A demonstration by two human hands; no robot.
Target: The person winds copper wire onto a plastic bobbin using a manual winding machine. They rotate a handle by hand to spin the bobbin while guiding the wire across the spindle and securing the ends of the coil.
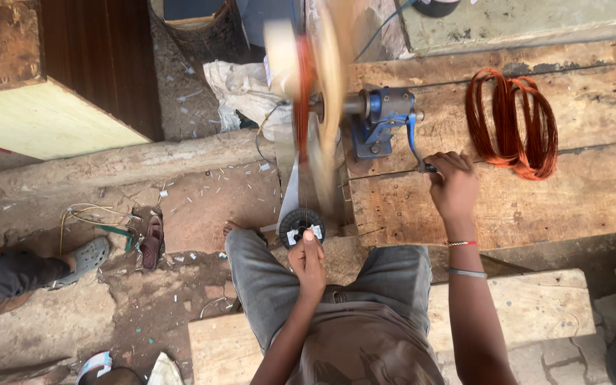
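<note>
Hands [453, 187] on crank [413, 140], spool [301, 226]

A rough open-air workshop: a blue hand-cranked winder [383, 121] bolted to a plank bench [536, 199], copper wire coils [511, 121] beyond the right hand [454, 187], littered dirt ground [201, 207] beside the left hand [308, 264].

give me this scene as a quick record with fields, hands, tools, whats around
left hand: holds a black wire spool at the knee
right hand: grips the crank handle of the blue hand winder
winder state: wooden former blurred, spinning, copper wire on it
surface: plank workbench
nearby: loose copper wire coil on the bench, apart from the hand
ground: grey sandal of another person, left
</note>
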